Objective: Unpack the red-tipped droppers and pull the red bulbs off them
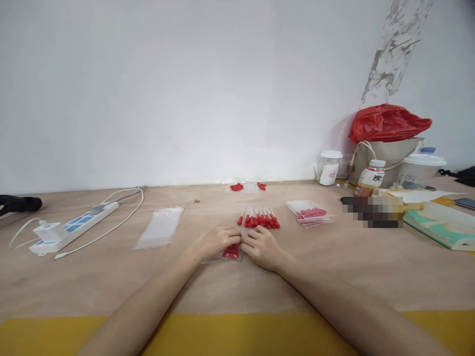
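Note:
My left hand [221, 241] and my right hand [261, 246] meet at the near middle of the table, fingers closed on a clear plastic bag [212, 259]. Red-tipped pieces [231, 251] show inside the bag, under my left hand. The bag's upper edge is hidden by my fingers. Just beyond my hands lies a row of white sticks with red heads [260, 219]. To the right is a stack of filled clear bags [309, 213] with red tips inside. Flat clear bags [160, 227] lie to the left.
More bagged red pieces [236, 187] lie by the wall. A white power strip [79, 225] with a cable [111, 240] occupies the left. On the right stand a lidded cup [329, 168], a drink bottle [370, 178], a bag topped with red plastic [389, 123], and a green-and-white tray [441, 225].

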Tool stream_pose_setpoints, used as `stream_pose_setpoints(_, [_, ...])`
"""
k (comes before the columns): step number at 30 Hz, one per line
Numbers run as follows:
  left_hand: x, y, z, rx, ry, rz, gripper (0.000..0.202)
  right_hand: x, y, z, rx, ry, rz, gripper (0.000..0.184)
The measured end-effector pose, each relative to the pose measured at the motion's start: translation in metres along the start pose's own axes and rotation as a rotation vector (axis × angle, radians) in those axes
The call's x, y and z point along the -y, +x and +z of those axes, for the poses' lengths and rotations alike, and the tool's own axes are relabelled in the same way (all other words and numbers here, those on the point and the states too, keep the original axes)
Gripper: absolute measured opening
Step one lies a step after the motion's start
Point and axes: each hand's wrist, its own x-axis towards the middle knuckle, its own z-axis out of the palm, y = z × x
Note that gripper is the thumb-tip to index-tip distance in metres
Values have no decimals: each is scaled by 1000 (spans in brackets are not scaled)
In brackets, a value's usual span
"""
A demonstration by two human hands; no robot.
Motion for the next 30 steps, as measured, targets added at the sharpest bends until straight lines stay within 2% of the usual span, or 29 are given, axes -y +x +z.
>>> stream_pose_setpoints(4, [2,5,2,27,116,90,25,2,2,-4,24,-48,-47,27])
stream_pose_setpoints(7, [2,4,3,28,117,95,28,0,4,-4,37,-30,-73,28])
stream_pose_setpoints(11, [6,-3,-7,11,26,49,31,-5,3,-7,87,62,-56,23])
stream_pose_setpoints(14, [13,-10,-16,-18,-9,-34,33,-9,1,-15,145,165,-2,14])
stream_pose_setpoints(17, [15,-17,-20,-27,-22,-123,30,-10,-1,-24,177,344,109,8])
stream_pose_setpoints(20, [9,-17,-18,-26,-72,-169,30,-9,-2,-26,182,544,300,9])
stream_pose_setpoints(23, [3,-16,-14,-4,-142,-280,31,-6,-3,-18,152,700,522,18])
stream_pose_setpoints(26, [2,-22,-15,14,-268,-412,28,-3,-3,-7,118,886,657,11])
stream_pose_setpoints(27, [2,-28,-16,35,-330,-434,31,-2,-2,-4,113,946,689,12])
stream_pose_setpoints(30, [3,-49,-16,89,-511,-454,57,0,0,1,132,1060,753,18])
